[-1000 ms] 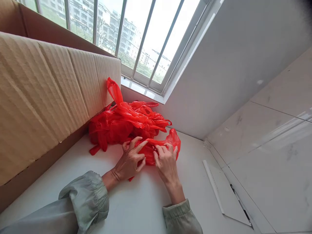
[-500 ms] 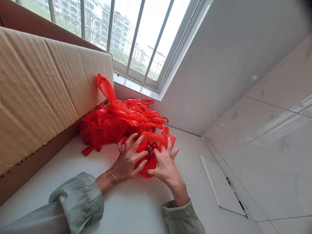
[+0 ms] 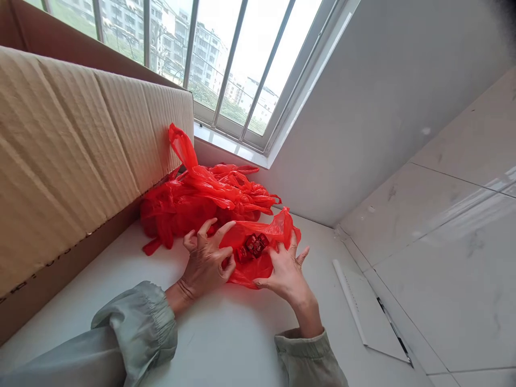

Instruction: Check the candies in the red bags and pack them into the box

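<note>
A person's two bare hands work at an open, translucent red plastic bag (image 3: pixel 260 267) on a smooth white counter (image 3: pixel 220 341). Taking that bag as the centre of the clock, the left hand (image 3: pixel 205 269) is at nine o'clock, its fingers parted and partly bent, tips touching the bag's edge; whether they pinch the thin plastic, I cannot tell. The right hand (image 3: pixel 288 274) is at four o'clock, its thumb stretched well away from its other fingers, touching the bag at its mouth. Inside the bag, seen through the opening, lie small, shiny dark-red packets with pale markings (image 3: pixel 256 245); neither hand grips them.

Between ten and eleven o'clock, just beyond the left hand, is a crumpled heap of red plastic bags (image 3: pixel 217 188), one loop standing up against a large brown corrugated cardboard box (image 3: pixel 80 145) at ten o'clock. At twelve o'clock, a window with metal bars (image 3: pixel 236 70) shows pale buildings outside. Well apart at four o'clock lie a flat white sheet-like item (image 3: pixel 368 309) and, along its far edge, a slim black pen-like stick (image 3: pixel 395 332).
</note>
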`<action>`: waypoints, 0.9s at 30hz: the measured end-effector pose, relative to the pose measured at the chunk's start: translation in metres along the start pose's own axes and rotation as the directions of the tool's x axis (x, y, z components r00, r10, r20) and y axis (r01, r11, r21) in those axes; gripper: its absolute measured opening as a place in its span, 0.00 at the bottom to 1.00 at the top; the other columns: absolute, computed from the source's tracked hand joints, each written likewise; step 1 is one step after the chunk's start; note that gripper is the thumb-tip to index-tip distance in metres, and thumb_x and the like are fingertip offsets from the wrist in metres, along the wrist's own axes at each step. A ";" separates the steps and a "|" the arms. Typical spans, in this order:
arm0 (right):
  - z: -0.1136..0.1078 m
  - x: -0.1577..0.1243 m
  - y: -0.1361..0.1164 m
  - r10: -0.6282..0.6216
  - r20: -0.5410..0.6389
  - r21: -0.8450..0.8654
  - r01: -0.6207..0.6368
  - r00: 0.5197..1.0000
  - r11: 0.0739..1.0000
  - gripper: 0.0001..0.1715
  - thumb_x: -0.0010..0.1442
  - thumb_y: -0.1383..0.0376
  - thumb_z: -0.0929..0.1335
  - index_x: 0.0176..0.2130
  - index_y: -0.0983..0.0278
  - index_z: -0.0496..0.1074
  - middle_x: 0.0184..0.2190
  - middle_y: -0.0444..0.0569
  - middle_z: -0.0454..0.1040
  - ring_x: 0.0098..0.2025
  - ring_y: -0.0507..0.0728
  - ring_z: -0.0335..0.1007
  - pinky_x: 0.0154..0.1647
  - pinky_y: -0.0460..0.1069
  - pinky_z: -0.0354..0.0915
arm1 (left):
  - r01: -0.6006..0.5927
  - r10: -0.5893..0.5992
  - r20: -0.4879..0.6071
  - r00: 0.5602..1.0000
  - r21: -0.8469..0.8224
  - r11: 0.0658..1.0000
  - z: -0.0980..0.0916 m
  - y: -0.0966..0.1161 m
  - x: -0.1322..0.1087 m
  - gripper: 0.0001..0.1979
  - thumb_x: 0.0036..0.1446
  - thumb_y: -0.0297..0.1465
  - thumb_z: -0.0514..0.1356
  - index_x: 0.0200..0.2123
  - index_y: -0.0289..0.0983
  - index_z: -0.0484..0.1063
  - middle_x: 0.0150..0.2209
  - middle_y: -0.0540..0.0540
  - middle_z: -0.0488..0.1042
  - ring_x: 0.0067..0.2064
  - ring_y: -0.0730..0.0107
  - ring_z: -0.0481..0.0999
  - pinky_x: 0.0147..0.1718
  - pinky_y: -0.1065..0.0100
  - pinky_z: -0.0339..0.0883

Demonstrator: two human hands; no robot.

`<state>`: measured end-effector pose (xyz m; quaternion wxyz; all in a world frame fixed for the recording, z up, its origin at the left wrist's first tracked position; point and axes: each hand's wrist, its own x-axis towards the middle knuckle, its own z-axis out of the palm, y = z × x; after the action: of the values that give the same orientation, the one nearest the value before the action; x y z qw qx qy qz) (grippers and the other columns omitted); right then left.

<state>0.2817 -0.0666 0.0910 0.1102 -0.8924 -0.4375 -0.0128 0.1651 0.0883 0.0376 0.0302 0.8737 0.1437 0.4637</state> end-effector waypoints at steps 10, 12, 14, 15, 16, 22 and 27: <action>0.005 0.009 -0.009 0.037 -0.176 -0.036 -0.044 0.984 0.998 0.13 0.66 0.61 0.65 0.46 0.59 0.77 0.50 0.57 0.74 0.69 0.74 0.40 0.59 0.82 0.31 | 0.014 0.029 0.196 0.980 -0.213 0.977 0.016 -0.014 -0.001 0.18 0.48 0.20 0.56 0.44 0.34 0.72 0.58 0.33 0.61 0.54 0.48 0.71 0.50 0.54 0.71; 0.013 0.011 -0.012 0.002 -0.165 -0.023 -0.006 0.986 1.000 0.18 0.64 0.63 0.67 0.53 0.55 0.73 0.55 0.56 0.71 0.69 0.75 0.38 0.59 0.83 0.33 | 0.012 0.039 0.213 0.976 -0.236 0.972 0.020 -0.016 -0.002 0.27 0.47 0.19 0.55 0.53 0.34 0.68 0.58 0.34 0.60 0.54 0.50 0.72 0.49 0.56 0.72; 0.017 0.011 -0.013 -0.053 -0.123 0.003 0.054 0.991 0.999 0.22 0.62 0.64 0.68 0.56 0.50 0.71 0.60 0.54 0.67 0.70 0.75 0.34 0.58 0.84 0.33 | 0.031 0.023 0.224 0.974 -0.234 0.972 0.022 -0.017 -0.002 0.32 0.48 0.20 0.54 0.59 0.33 0.62 0.58 0.34 0.59 0.52 0.50 0.74 0.46 0.57 0.75; 0.016 0.011 -0.012 -0.074 -0.110 0.020 0.076 0.991 0.997 0.22 0.62 0.65 0.68 0.55 0.48 0.72 0.61 0.52 0.66 0.71 0.75 0.32 0.58 0.84 0.33 | 0.044 0.008 0.227 0.974 -0.223 0.974 0.022 -0.017 -0.002 0.34 0.49 0.21 0.54 0.61 0.33 0.59 0.59 0.34 0.59 0.51 0.50 0.75 0.43 0.58 0.76; 0.014 0.010 -0.011 -0.083 -0.106 0.037 0.087 0.991 0.995 0.21 0.62 0.66 0.68 0.53 0.48 0.73 0.61 0.51 0.65 0.71 0.74 0.31 0.58 0.84 0.32 | 0.058 -0.009 0.226 0.974 -0.210 0.976 0.022 -0.017 -0.002 0.35 0.49 0.21 0.54 0.63 0.32 0.57 0.59 0.33 0.58 0.50 0.50 0.76 0.41 0.58 0.77; -0.002 0.010 0.000 -0.002 -0.129 0.022 0.005 0.992 1.000 0.16 0.63 0.67 0.67 0.50 0.56 0.76 0.62 0.54 0.64 0.71 0.73 0.28 0.60 0.82 0.30 | 0.035 0.005 0.219 0.976 -0.181 0.983 0.020 -0.017 0.001 0.37 0.50 0.23 0.54 0.64 0.32 0.51 0.61 0.32 0.57 0.49 0.49 0.76 0.40 0.58 0.78; 0.003 0.009 -0.003 -0.012 0.010 -0.057 0.013 1.000 0.998 0.22 0.54 0.66 0.74 0.50 0.62 0.75 0.63 0.60 0.61 0.70 0.79 0.28 0.60 0.82 0.31 | -0.017 0.063 0.209 0.976 -0.215 0.977 0.021 -0.017 0.000 0.35 0.52 0.24 0.55 0.64 0.33 0.50 0.61 0.31 0.56 0.52 0.47 0.74 0.42 0.57 0.77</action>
<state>0.2848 -0.0576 0.0899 0.0825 -0.8925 -0.4430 -0.0215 0.1786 0.1066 0.0220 0.1288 0.9133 0.0717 0.3798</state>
